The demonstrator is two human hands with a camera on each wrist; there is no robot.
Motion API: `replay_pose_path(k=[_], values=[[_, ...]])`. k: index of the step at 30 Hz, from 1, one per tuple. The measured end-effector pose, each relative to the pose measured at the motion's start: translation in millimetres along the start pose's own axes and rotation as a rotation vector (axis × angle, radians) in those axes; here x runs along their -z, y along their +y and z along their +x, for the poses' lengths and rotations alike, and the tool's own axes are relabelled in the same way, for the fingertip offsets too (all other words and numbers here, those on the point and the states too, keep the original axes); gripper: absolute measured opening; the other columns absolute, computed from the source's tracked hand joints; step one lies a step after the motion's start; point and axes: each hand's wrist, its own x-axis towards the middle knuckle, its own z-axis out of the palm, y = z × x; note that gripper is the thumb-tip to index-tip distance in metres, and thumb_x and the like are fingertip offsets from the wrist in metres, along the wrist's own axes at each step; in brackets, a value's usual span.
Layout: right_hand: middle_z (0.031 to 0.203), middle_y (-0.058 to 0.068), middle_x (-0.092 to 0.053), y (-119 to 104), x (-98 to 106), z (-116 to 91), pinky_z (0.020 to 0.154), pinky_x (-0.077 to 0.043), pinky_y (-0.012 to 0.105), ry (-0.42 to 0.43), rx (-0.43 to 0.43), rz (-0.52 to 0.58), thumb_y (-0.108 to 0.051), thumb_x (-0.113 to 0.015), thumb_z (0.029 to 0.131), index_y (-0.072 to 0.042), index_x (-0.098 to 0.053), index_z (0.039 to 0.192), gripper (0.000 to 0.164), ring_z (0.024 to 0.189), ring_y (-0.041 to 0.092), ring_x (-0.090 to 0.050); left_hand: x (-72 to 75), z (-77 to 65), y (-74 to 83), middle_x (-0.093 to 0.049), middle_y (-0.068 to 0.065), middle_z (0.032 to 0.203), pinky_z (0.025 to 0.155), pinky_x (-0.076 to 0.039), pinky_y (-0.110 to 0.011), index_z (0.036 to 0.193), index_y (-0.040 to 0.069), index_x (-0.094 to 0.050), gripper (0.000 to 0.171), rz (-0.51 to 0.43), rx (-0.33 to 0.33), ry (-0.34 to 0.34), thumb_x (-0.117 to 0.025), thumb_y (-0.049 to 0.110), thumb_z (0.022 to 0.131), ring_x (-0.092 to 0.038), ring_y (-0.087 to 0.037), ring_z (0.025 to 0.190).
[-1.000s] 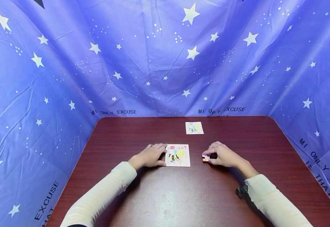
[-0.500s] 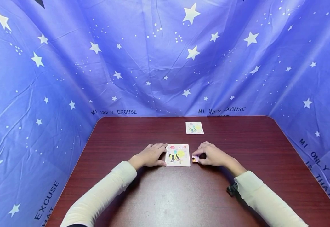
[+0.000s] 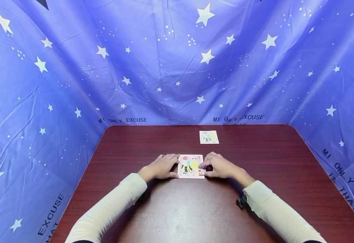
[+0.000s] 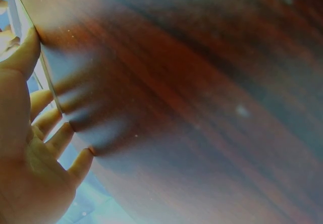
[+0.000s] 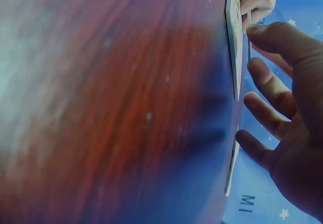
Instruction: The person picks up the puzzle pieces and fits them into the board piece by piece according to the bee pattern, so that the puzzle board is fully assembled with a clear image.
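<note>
A square puzzle board [image 3: 185, 174] with a bee picture lies flat on the table. My left hand [image 3: 162, 166] rests along its left side, thumb by the near corner and fingers by the far corner, touching the edge with fairly straight fingers. Between the thumb and fingers of my right hand [image 3: 221, 166] is a small purple puzzle piece [image 3: 201, 171], held over the board's lower right part. In the right wrist view this jigsaw piece [image 5: 249, 50] appears edge-on, apart from the board [image 5: 233, 42] below. The right hand's other fingers are spread.
Farther back on the dark red wooden table [image 3: 128, 141] lies a smaller card [image 3: 208, 137] with the same bee picture. A blue curtain [image 3: 165, 67] with white stars surrounds the table's back and sides.
My right hand has carried the puzzle piece leftward from the bare table to above the board's right edge. The left hand and the board have stayed put.
</note>
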Motion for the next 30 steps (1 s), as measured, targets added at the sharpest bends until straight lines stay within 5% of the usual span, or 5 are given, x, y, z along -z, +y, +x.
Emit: replay_pose_path(k=[30], values=[[0.106,-0.007,-0.075,-10,-7,14,0.088,-0.047,0.045,-0.116,-0.099,-0.018,-0.027,-0.078,0.085,-0.026,-0.079,0.112,0.028,0.11,0.022,-0.058,-4.3,1.8,-4.4,-0.042,-0.008,0.159,0.111,-0.041,-0.052,0.137,0.014,-0.055,0.065,0.007,-0.007,0.009,-0.067,0.058,0.09,-0.044,-0.028,0.145]])
